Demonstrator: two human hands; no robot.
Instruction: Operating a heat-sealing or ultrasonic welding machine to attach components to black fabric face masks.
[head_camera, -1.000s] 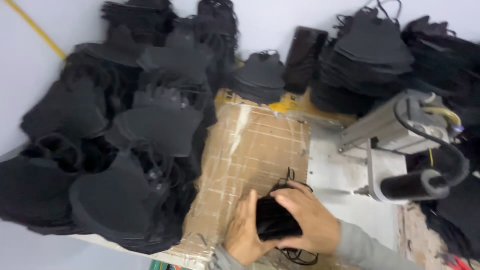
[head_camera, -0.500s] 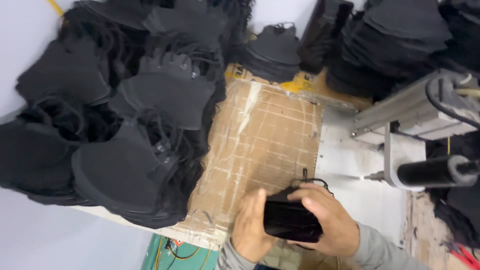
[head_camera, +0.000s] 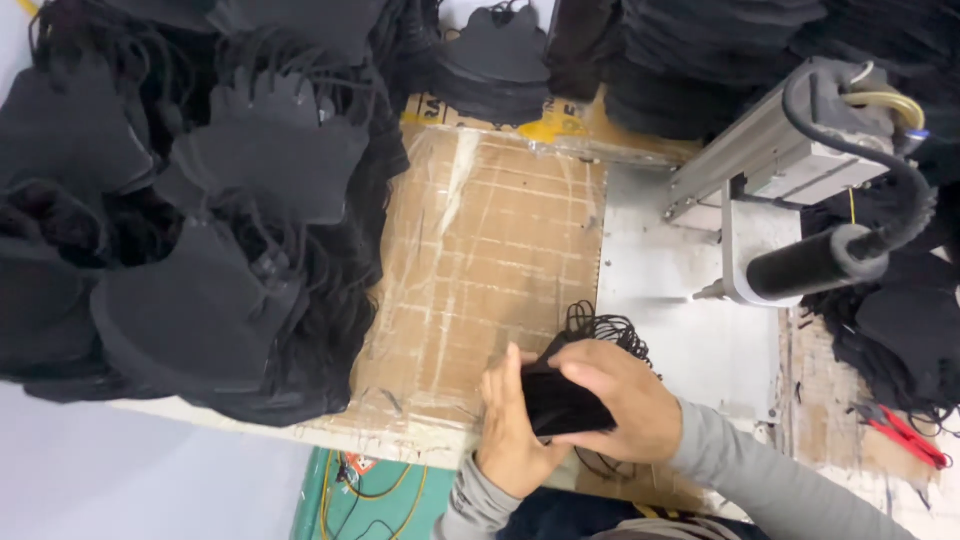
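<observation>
A small stack of black face masks (head_camera: 562, 402) is being squeezed between both hands at the near edge of the taped cardboard sheet (head_camera: 490, 260). It is being covered from above by the right hand (head_camera: 618, 400), fingers curled together, and pinched from the side by the left hand (head_camera: 508, 425).

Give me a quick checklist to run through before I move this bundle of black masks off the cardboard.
1. Both hands on the bundle: ok. Left hand and right hand clasp the black mask bundle.
2. Ear loops gathered: not ok. Black ear loops spill loose behind the bundle.
3. Bare cardboard sheet ahead: ok.
4. Mask piles at left clear of the hands: ok.
5. Machine roller clear of the hands: ok.
6. Bundle edges squared: cannot tell, hands cover them.
</observation>
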